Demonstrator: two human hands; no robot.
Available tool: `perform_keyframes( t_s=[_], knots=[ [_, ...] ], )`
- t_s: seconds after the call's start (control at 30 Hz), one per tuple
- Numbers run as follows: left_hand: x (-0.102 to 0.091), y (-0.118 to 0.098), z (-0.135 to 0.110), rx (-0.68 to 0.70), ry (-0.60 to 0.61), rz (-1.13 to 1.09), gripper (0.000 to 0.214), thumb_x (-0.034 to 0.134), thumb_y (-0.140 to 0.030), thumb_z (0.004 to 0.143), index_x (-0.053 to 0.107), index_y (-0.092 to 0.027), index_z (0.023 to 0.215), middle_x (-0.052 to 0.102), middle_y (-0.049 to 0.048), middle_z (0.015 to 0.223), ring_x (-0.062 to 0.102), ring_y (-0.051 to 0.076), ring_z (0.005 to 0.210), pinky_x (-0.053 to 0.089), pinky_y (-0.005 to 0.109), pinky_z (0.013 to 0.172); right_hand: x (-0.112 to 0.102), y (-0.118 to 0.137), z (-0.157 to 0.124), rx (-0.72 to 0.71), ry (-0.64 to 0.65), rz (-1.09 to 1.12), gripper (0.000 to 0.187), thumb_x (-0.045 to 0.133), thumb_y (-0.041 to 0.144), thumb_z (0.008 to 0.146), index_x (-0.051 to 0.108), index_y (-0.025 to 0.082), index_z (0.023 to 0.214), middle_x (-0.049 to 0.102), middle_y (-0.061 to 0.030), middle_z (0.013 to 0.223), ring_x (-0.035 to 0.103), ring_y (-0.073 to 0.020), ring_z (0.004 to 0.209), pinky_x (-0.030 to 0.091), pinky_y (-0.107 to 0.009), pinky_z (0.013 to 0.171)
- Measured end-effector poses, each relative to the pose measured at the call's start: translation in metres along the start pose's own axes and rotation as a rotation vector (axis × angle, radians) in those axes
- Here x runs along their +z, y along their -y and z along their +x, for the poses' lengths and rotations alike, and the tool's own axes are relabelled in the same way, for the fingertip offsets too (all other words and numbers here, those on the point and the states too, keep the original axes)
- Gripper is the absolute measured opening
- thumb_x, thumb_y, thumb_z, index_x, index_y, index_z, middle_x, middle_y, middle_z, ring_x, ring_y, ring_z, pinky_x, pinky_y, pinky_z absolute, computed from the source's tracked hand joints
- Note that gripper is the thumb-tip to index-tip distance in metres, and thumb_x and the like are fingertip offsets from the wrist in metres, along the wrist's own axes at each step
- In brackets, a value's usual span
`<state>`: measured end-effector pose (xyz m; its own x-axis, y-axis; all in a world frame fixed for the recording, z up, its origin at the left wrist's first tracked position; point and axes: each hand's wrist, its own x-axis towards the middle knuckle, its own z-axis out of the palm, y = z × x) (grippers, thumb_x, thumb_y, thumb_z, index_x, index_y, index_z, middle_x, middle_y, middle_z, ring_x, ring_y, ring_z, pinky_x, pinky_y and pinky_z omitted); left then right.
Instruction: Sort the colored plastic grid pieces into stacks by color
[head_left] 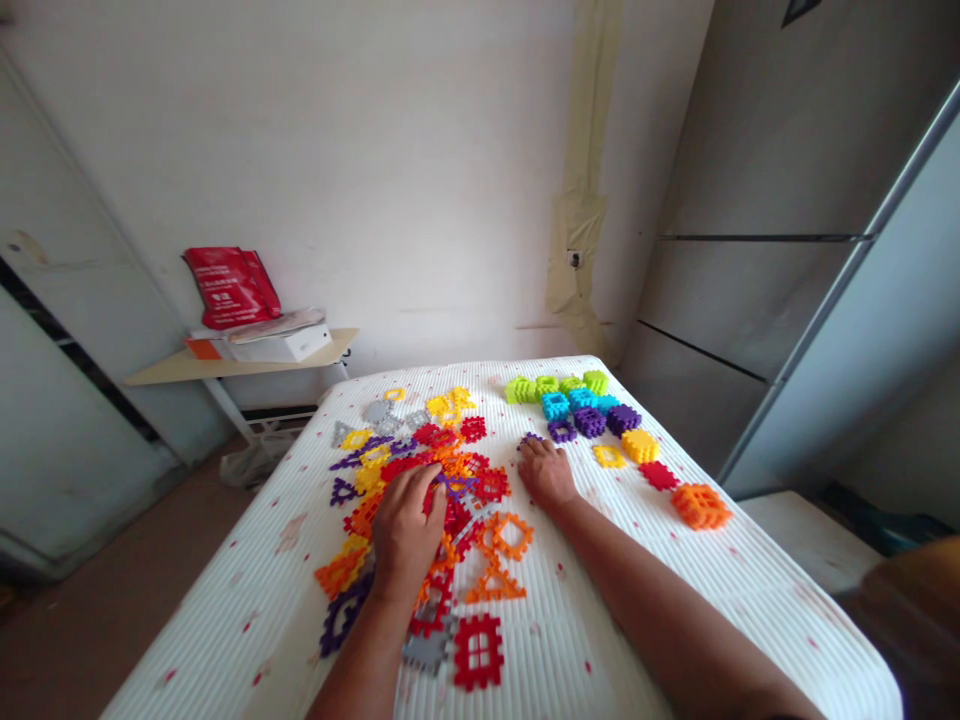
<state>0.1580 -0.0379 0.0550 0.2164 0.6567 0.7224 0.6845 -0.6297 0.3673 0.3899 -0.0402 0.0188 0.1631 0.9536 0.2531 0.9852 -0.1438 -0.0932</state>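
Note:
My left hand (409, 515) is over a loose pile of flat toothed plastic building tiles, fingers curled down among them. Red shows between thumb and forefinger; whether it is gripped is unclear. A purple tile (457, 485) lies just right of those fingertips. Farther right, my right hand (547, 475) rests low on the table with its fingertips on a purple tile (531, 438), mostly hidden by the fingers. Near it stand a purple square frame (562, 431) and purple tile stacks (590, 422). Red window tile (478, 652) and orange tiles (508, 536) lie nearest me in the pile.
Sorted by colour along the table's right side are lime stacks (547, 386), blue stacks (556, 405), a yellow stack (640, 445), a red tile (659, 475) and an orange stack (701, 506). A ribbed white cover (277, 570) spans the table. A fridge (757, 240) stands right.

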Motion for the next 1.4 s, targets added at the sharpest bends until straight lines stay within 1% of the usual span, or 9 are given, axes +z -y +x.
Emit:
perform_keyframes(
  t_s=[0.33, 0.5, 0.57, 0.63, 0.73, 0.8, 0.93, 1.17, 1.4],
  knots=[
    [0.001, 0.005, -0.001, -0.017, 0.034, 0.064, 0.026, 0.044, -0.021, 0.084, 0.062, -0.019, 0.101, 0.065, 0.0067, 0.1, 0.058, 0.019, 0.096, 0.044, 0.031, 0.089, 0.005, -0.004, 0.007, 0.023, 0.019, 0.029, 0.041, 0.036, 0.031, 0.089, 0.051, 0.02, 0.126, 0.046, -0.0096, 0.135, 0.041, -0.0242, 0.116, 0.034, -0.039, 0.088],
    [-0.002, 0.01, 0.001, -0.057, 0.184, 0.187, 0.021, 0.045, -0.021, 0.082, 0.066, -0.022, 0.085, 0.066, 0.0046, 0.086, 0.059, 0.02, 0.086, 0.044, 0.033, 0.083, 0.005, -0.005, 0.007, 0.027, 0.009, 0.039, 0.04, 0.039, 0.029, 0.088, 0.051, 0.021, 0.125, 0.041, -0.0096, 0.139, 0.042, -0.0238, 0.115, 0.034, -0.037, 0.088],
    [-0.002, 0.009, 0.002, -0.058, 0.242, 0.216, 0.02, 0.048, -0.021, 0.081, 0.067, -0.023, 0.086, 0.067, 0.0045, 0.089, 0.058, 0.021, 0.089, 0.044, 0.034, 0.084, 0.003, -0.005, 0.005, 0.011, -0.01, 0.044, 0.038, 0.04, 0.026, 0.087, 0.052, 0.021, 0.123, 0.042, -0.0098, 0.138, 0.044, -0.0226, 0.114, 0.035, -0.035, 0.086],
    [-0.001, 0.007, 0.002, -0.045, 0.295, 0.227, 0.025, 0.049, -0.02, 0.079, 0.066, -0.024, 0.098, 0.066, 0.0048, 0.102, 0.056, 0.022, 0.098, 0.042, 0.036, 0.089, 0.0, -0.003, 0.002, -0.029, -0.02, 0.052, 0.033, 0.041, 0.024, 0.087, 0.056, 0.02, 0.116, 0.05, -0.0102, 0.128, 0.047, -0.0207, 0.109, 0.035, -0.032, 0.084],
    [0.005, 0.005, -0.001, -0.006, 0.383, 0.219, 0.038, 0.048, -0.017, 0.079, 0.06, -0.024, 0.115, 0.059, 0.0047, 0.121, 0.048, 0.023, 0.114, 0.037, 0.04, 0.097, -0.005, 0.001, -0.002, -0.12, -0.002, 0.055, 0.026, 0.039, 0.023, 0.089, 0.063, 0.017, 0.096, 0.062, -0.0095, 0.102, 0.053, -0.0182, 0.095, 0.035, -0.029, 0.079],
    [0.009, 0.004, -0.003, 0.007, 0.438, 0.219, 0.042, 0.046, -0.016, 0.08, 0.056, -0.025, 0.12, 0.056, 0.0044, 0.127, 0.043, 0.024, 0.121, 0.033, 0.043, 0.1, -0.006, 0.004, -0.003, -0.173, 0.003, 0.043, 0.027, 0.038, 0.023, 0.09, 0.063, 0.017, 0.086, 0.063, -0.0085, 0.091, 0.054, -0.0175, 0.088, 0.034, -0.028, 0.076],
    [0.013, 0.001, -0.006, -0.013, 0.508, 0.253, 0.045, 0.042, -0.016, 0.082, 0.052, -0.029, 0.124, 0.054, 0.0038, 0.129, 0.041, 0.025, 0.123, 0.031, 0.048, 0.098, -0.002, 0.007, -0.004, -0.223, -0.022, 0.03, 0.028, 0.038, 0.023, 0.091, 0.063, 0.016, 0.081, 0.063, -0.008, 0.087, 0.054, -0.0171, 0.085, 0.034, -0.028, 0.073],
    [0.014, -0.009, -0.006, -0.03, 0.5, 0.329, 0.041, 0.049, -0.019, 0.079, 0.057, -0.028, 0.118, 0.058, 0.0069, 0.12, 0.047, 0.026, 0.112, 0.032, 0.049, 0.095, 0.001, 0.005, -0.002, -0.222, -0.042, 0.03, 0.026, 0.04, 0.024, 0.09, 0.063, 0.017, 0.079, 0.063, -0.0065, 0.086, 0.054, -0.0171, 0.085, 0.034, -0.028, 0.072],
    [0.018, -0.009, -0.007, -0.007, 0.447, 0.331, 0.036, 0.05, -0.016, 0.078, 0.061, -0.027, 0.11, 0.063, 0.0061, 0.11, 0.051, 0.024, 0.105, 0.032, 0.046, 0.093, 0.0, 0.006, -0.003, -0.21, -0.036, 0.034, 0.027, 0.039, 0.022, 0.09, 0.064, 0.016, 0.083, 0.063, -0.0079, 0.088, 0.053, -0.0172, 0.086, 0.035, -0.028, 0.075]
  ],
)
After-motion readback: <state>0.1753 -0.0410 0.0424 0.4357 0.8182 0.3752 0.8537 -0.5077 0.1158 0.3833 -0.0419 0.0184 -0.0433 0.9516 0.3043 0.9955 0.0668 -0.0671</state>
